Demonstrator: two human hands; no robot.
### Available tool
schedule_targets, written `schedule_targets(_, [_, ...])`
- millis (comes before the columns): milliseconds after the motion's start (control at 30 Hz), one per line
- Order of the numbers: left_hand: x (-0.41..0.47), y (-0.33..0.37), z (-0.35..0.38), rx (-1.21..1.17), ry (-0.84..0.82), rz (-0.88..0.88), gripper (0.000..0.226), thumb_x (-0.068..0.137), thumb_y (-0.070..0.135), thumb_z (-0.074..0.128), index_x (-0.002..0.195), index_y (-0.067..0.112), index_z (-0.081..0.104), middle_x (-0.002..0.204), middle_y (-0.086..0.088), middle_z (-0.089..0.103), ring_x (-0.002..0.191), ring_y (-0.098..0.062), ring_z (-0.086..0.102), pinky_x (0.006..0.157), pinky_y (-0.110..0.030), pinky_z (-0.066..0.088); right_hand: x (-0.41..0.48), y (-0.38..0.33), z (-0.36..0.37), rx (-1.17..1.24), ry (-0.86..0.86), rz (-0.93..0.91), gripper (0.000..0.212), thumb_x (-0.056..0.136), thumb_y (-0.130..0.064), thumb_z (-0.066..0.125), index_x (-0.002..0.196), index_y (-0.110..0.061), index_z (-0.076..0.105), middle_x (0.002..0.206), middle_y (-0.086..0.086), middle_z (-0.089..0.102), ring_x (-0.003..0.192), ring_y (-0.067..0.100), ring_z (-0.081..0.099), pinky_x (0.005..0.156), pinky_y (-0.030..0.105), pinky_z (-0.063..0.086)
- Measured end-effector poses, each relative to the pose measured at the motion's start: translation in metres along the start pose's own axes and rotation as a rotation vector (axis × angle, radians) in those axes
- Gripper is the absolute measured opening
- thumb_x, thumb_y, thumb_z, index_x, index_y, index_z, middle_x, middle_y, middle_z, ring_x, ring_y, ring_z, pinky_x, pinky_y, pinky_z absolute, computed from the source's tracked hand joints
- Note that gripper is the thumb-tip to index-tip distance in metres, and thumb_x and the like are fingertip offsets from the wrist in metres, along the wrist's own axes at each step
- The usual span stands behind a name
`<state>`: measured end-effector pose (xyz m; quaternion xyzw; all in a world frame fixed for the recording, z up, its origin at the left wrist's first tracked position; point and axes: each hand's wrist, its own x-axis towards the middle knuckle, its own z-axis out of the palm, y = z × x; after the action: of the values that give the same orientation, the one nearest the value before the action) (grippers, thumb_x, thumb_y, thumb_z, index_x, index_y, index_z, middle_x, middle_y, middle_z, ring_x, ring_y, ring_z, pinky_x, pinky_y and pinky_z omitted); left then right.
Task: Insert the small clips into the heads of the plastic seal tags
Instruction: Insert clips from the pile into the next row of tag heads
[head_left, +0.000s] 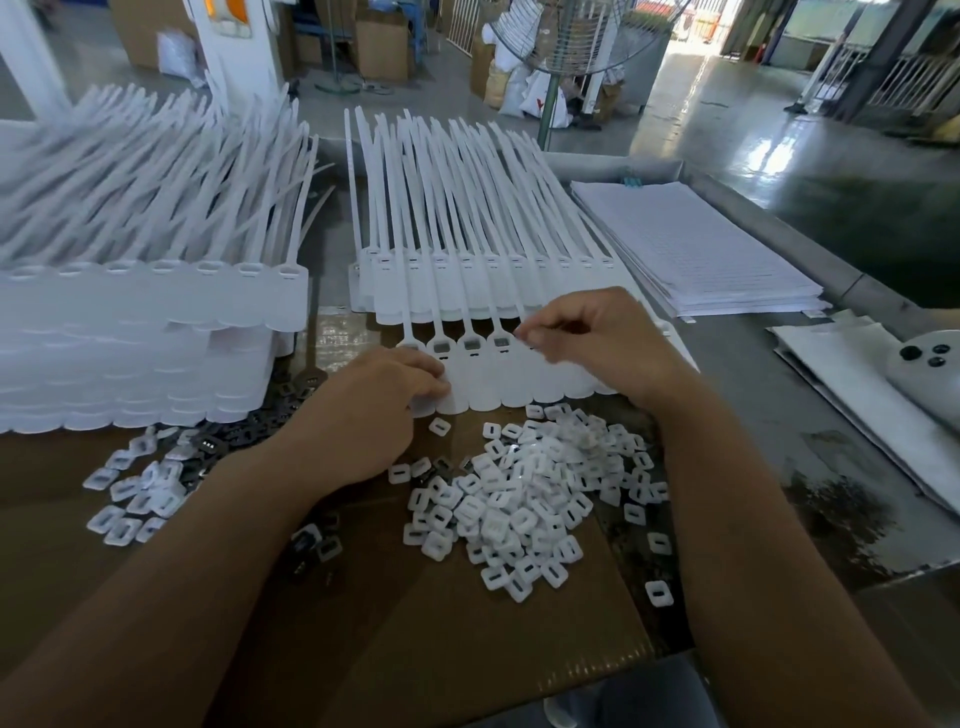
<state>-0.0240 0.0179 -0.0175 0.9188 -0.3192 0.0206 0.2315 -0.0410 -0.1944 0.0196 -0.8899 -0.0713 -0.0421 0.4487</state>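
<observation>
A row of white plastic seal tags (485, 382) lies in front of me, their heads (471, 344) showing small grey inserts. My left hand (374, 410) rests on the left end of the row, its fingers holding the tags down. My right hand (592, 338) hovers over the right part of the row, thumb and forefinger pinching a small clip near a tag head. A heap of small white square clips (524, 499) lies just below the row on brown cardboard (467, 634). Smaller scatters of white clips (135, 493) and dark clips (218, 447) lie to the left.
A tall stack of white tags (145, 332) fills the left. More tags (467, 218) fan out behind the row. A pile of white sheets (696, 249) lies at the right, a white device (924, 374) at the far right edge. A fan (571, 36) stands beyond.
</observation>
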Motion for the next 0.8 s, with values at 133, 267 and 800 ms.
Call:
schedule_targets(133, [0.002, -0.002, -0.002, 0.005, 0.001, 0.013, 0.05, 0.083, -0.008, 0.04, 0.123, 0.017, 0.058, 0.137, 0.008, 0.046, 0.13, -0.008, 0.03, 0.094, -0.009, 0.012, -0.005, -0.016, 0.02, -0.123, -0.325, -0.122, 0.013, 0.079, -0.011, 0.069, 0.082, -0.023, 0.072, 0.071, -0.017, 0.065, 0.065, -0.008, 0.059, 0.061, 0.005, 0.042])
schedule_targets(267, [0.003, -0.003, -0.003, -0.002, -0.002, 0.01, 0.047, 0.083, -0.006, 0.042, 0.118, 0.018, 0.061, 0.135, 0.008, 0.047, 0.127, -0.007, 0.035, 0.099, -0.013, 0.016, -0.004, -0.022, 0.038, -0.241, -0.463, -0.204, 0.012, 0.077, -0.009, 0.071, 0.087, -0.016, 0.073, 0.071, -0.024, 0.058, 0.068, -0.016, 0.054, 0.066, 0.001, 0.039])
schedule_targets(800, [0.002, 0.001, -0.004, -0.099, 0.008, 0.027, 0.038, 0.078, -0.007, 0.049, 0.102, 0.013, 0.07, 0.122, 0.003, 0.057, 0.113, -0.01, 0.05, 0.097, -0.018, 0.033, -0.008, -0.035, 0.054, -0.544, -0.601, -0.266, 0.017, 0.085, -0.014, 0.06, 0.099, -0.02, 0.067, 0.088, -0.016, 0.049, 0.082, 0.0, 0.044, 0.076, 0.019, 0.038])
